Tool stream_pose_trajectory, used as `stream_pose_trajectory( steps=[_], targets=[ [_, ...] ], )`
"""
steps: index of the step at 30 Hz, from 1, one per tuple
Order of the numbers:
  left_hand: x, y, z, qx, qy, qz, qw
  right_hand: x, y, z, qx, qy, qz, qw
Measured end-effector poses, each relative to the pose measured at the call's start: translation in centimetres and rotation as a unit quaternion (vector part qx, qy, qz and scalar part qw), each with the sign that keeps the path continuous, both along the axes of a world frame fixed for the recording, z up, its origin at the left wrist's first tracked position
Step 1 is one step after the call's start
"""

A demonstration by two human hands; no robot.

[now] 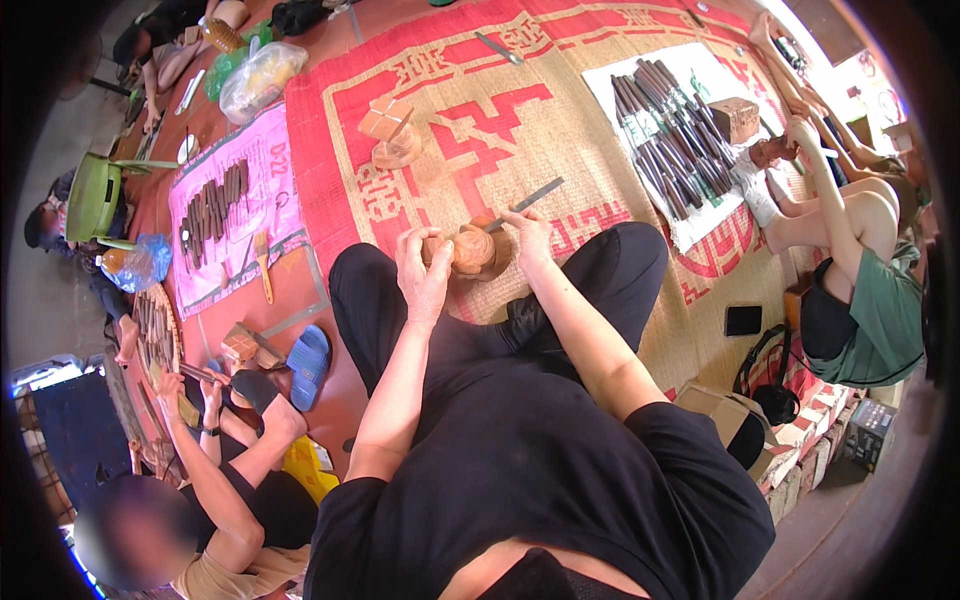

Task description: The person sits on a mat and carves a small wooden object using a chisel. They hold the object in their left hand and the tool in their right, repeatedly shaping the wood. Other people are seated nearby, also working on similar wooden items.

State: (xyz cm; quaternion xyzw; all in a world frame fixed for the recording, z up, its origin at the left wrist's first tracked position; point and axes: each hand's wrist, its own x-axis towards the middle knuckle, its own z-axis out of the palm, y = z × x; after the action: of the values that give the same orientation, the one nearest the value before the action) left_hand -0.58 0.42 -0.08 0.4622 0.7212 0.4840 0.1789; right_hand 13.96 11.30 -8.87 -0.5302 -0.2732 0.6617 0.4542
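Between my crossed legs, a rounded reddish-brown wood carving sits low over the woven mat. My left hand is wrapped round its left side, the thumb pressed on the wood. In my closed right hand is a flat, dark metal bar-shaped tool. One end lies close by the carving's upper right, and the other sticks out up and to the right. I cannot tell whether the tool touches the wood. Farther ahead on the mat lies a wooden block beside a rounded wood piece.
Many dark-handled tools lie on a white sheet at right and a pink sheet at left. A brush, blue sandal and phone lie nearby. People sit working on both sides, one holding wood.
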Motion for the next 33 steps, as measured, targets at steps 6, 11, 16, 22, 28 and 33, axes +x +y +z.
stream_pose_trajectory(
  steps=[6,11,16,22,28,33],
  targets=[
    [-0.1,-0.2,-0.1,0.001,-0.003,-0.006,1.0,1.3,-0.4,3.1,0.066,0.052,0.051,0.995],
    [-0.1,-0.4,0.0,0.015,0.004,-0.032,0.999,1.3,-1.9,3.4,0.133,-0.065,0.105,0.983],
    [0.0,-1.0,0.6,0.009,0.015,-0.058,0.998,1.9,-2.7,3.3,0.176,-0.183,0.172,0.952],
    [0.1,-1.5,0.7,0.017,0.019,-0.077,0.997,3.2,-2.9,2.5,0.178,-0.161,0.241,0.941],
    [0.8,-1.0,0.9,0.003,0.013,-0.062,0.998,3.8,-2.2,2.8,0.082,-0.087,0.23,0.966],
    [1.3,0.0,0.9,-0.04,0.049,-0.042,0.997,4.3,-1.2,2.7,0.071,-0.098,0.235,0.964]
  ],
)
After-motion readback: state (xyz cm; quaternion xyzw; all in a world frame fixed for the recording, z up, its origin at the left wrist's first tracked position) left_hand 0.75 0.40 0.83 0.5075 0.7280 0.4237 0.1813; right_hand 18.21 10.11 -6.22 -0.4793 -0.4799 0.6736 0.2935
